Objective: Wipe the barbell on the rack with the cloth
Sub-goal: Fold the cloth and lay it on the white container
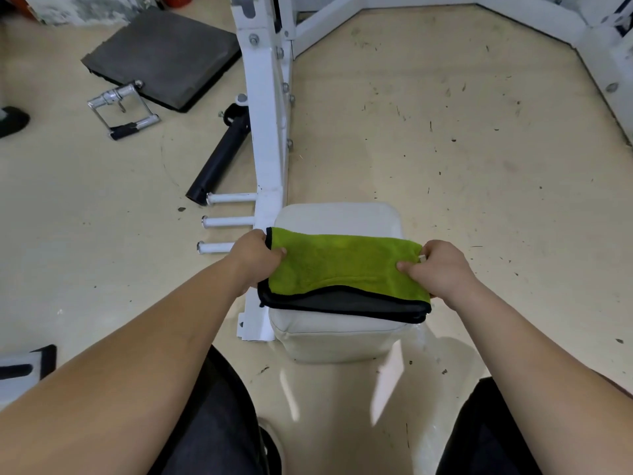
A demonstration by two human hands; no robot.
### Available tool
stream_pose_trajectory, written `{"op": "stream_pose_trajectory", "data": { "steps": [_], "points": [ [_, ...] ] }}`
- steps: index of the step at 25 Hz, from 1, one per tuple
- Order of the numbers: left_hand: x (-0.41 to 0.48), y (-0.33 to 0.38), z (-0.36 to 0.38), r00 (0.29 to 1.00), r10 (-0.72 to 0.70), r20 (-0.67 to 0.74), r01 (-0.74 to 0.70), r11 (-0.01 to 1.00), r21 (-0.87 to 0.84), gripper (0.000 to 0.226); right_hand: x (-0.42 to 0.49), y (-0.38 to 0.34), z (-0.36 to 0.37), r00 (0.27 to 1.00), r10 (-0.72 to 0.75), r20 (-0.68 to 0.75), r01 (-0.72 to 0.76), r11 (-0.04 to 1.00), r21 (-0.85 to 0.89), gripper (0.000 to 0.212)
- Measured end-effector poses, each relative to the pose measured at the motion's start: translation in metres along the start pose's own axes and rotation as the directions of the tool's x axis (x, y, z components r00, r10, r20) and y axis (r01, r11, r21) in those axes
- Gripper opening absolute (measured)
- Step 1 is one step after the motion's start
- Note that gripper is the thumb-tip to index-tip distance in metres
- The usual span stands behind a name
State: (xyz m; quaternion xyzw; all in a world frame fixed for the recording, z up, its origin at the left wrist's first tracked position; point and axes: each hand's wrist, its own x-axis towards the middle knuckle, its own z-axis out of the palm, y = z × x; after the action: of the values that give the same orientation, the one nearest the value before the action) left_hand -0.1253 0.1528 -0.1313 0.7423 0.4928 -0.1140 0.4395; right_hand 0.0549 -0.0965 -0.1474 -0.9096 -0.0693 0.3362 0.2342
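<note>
A green cloth (346, 264) with black trim and a grey underside lies folded on a white padded seat (337, 217) in front of me. My left hand (255, 257) grips the cloth's left edge, thumb on top. At the right edge, my right hand (438, 269) pinches the cloth the same way. The white rack upright (265, 108) rises just left of the seat. No barbell shows in this view.
Three white pegs (227, 221) stick out left from the rack's base, beside a black tube (221, 156). A chrome cable handle (121, 109) and a dark mat (164, 56) lie on the beige floor at the far left. White frame rails (596, 39) cross the far right.
</note>
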Motion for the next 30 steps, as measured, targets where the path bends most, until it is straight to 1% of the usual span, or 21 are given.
{"op": "stream_pose_trajectory", "data": {
  "steps": [1, 2, 3, 4, 7, 9, 11, 12, 13, 14, 16, 17, 18, 19, 20, 22, 23, 25, 26, 28, 30],
  "points": [
    [-0.003, 0.002, -0.004, 0.998, 0.048, -0.027, -0.046, 0.996, 0.073, 0.024, -0.002, -0.004, -0.001, 1.0, -0.02, -0.006, 0.019, 0.997, -0.07, 0.038],
    [-0.008, 0.005, -0.008, 0.993, 0.099, -0.057, -0.092, 0.989, 0.112, 0.025, -0.005, -0.008, -0.002, 0.999, -0.037, -0.005, 0.037, 0.996, -0.079, 0.034],
    [-0.013, 0.009, -0.013, 0.987, 0.133, -0.09, -0.125, 0.988, 0.093, 0.024, -0.007, -0.012, -0.003, 0.998, -0.058, -0.004, 0.058, 0.997, -0.049, 0.03],
    [-0.018, 0.013, -0.021, 0.982, 0.144, -0.126, -0.142, 0.99, 0.023, 0.022, -0.008, -0.016, -0.003, 0.997, -0.082, -0.011, 0.082, 0.997, -0.011, 0.028],
    [-0.032, 0.024, -0.042, 0.975, 0.077, -0.206, -0.117, 0.975, -0.19, 0.018, -0.01, -0.026, 0.003, 0.992, -0.13, -0.008, 0.13, 0.991, 0.04, 0.03],
    [-0.04, 0.03, -0.044, 0.983, 0.03, -0.179, -0.077, 0.962, -0.262, 0.014, -0.01, -0.029, 0.01, 0.995, -0.103, 0.017, 0.102, 0.994, 0.044, 0.041],
    [-0.046, 0.04, -0.035, 0.991, 0.033, -0.131, -0.072, 0.948, -0.311, 0.017, -0.005, -0.029, 0.012, 0.99, -0.127, -0.057, 0.123, 0.99, -0.068, 0.054],
    [-0.049, 0.048, -0.029, 0.993, 0.048, -0.107, -0.081, 0.94, -0.331, 0.02, -0.003, -0.03, 0.011, 0.984, -0.147, -0.103, 0.14, 0.988, -0.07, 0.053],
    [-0.051, 0.057, -0.019, 0.993, 0.081, -0.084, -0.105, 0.934, -0.343, 0.02, -0.002, -0.03, 0.007, 0.98, -0.156, -0.128, 0.157, 0.988, 0.004, 0.047],
    [-0.054, 0.066, -0.007, 0.991, 0.122, -0.055, -0.134, 0.931, -0.341, 0.019, -0.003, -0.031, 0.004, 0.982, -0.149, -0.113, 0.164, 0.976, 0.144, 0.041],
    [-0.062, 0.083, 0.021, 0.976, 0.218, 0.024, -0.199, 0.926, -0.32, 0.018, -0.006, -0.03, -0.001, 0.993, -0.118, -0.003, 0.108, 0.898, 0.426, 0.037],
    [-0.066, 0.089, 0.035, 0.961, 0.261, 0.093, -0.222, 0.925, -0.307, 0.018, -0.009, -0.03, -0.003, 0.993, -0.1, 0.06, 0.056, 0.86, 0.508, 0.039],
    [-0.067, 0.093, 0.047, 0.94, 0.287, 0.182, -0.231, 0.932, -0.281, 0.023, -0.012, -0.029, -0.005, 0.992, -0.076, 0.103, 0.008, 0.837, 0.548, 0.041],
    [-0.064, 0.092, 0.057, 0.915, 0.306, 0.263, -0.249, 0.941, -0.23, 0.034, -0.012, -0.028, -0.006, 0.991, -0.057, 0.119, -0.021, 0.825, 0.565, 0.042],
    [-0.059, 0.091, 0.062, 0.898, 0.324, 0.299, -0.295, 0.945, -0.138, 0.046, -0.011, -0.027, -0.005, 0.992, -0.05, 0.113, -0.023, 0.824, 0.567, 0.04],
    [-0.042, 0.084, 0.059, 0.904, 0.367, 0.218, -0.395, 0.913, 0.101, 0.051, -0.008, -0.023, 0.0, 0.994, -0.104, 0.043, 0.067, 0.853, 0.518, 0.024],
    [-0.035, 0.08, 0.054, 0.912, 0.373, 0.169, -0.399, 0.902, 0.161, 0.048, -0.006, -0.021, 0.004, 0.989, -0.148, 0.011, 0.127, 0.88, 0.458, 0.015],
    [-0.024, 0.071, 0.047, 0.927, 0.347, 0.144, -0.369, 0.912, 0.18, 0.042, -0.004, -0.02, 0.015, 0.979, -0.2, -0.03, 0.199, 0.934, 0.298, 0.019],
    [-0.022, 0.067, 0.047, 0.926, 0.345, 0.151, -0.369, 0.913, 0.175, 0.039, -0.005, -0.023, 0.017, 0.981, -0.189, -0.05, 0.195, 0.952, 0.237, 0.021],
    [-0.02, 0.063, 0.048, 0.914, 0.38, 0.144, -0.401, 0.899, 0.177, 0.037, -0.004, -0.031, 0.017, 0.98, -0.165, -0.112, 0.186, 0.958, 0.218, 0.025],
    [-0.02, 0.062, 0.049, 0.897, 0.431, 0.098, -0.441, 0.883, 0.161, 0.033, -0.009, -0.036, 0.016, 0.978, -0.152, -0.143, 0.18, 0.962, 0.204, 0.041]
  ]
}}
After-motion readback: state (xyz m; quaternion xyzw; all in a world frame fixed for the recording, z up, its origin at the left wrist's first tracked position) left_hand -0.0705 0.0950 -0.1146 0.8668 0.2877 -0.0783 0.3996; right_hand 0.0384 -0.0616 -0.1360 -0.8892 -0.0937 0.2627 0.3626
